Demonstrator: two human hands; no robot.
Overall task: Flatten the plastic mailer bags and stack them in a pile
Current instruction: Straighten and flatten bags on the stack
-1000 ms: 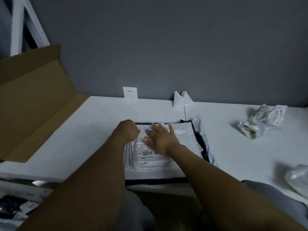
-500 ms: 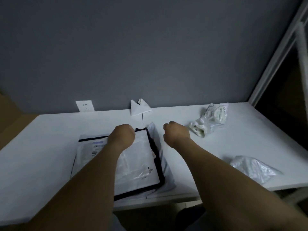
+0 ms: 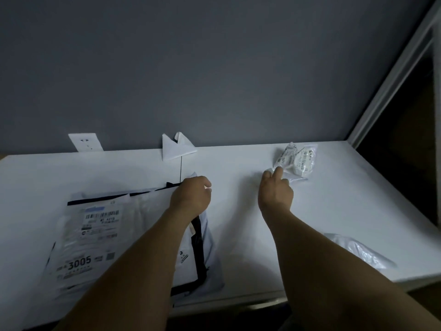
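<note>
Left grip (image 3: 191,197): curled on far corner of pile (image 3: 95,235); pinching or not, I cannot tell.
Right grip (image 3: 274,187): off the pile now, fingers extended, touching crumpled mailer (image 3: 296,161) across bench (image 3: 238,235).
Meaning: next bag's turn.

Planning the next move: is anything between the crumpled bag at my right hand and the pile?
Nothing visible: bare table lies between the crumpled bag and the pile. The left hand rests on the pile's far right corner.

White worktop (image 3: 238,235): mailer pile (image 3: 95,235) at near-left edge, folded paper (image 3: 175,148) at far edge, mid. Crumpled bag (image 3: 297,161) nr far edge, right side; 2nd bag (image 3: 358,249) by near-right edge.
</note>
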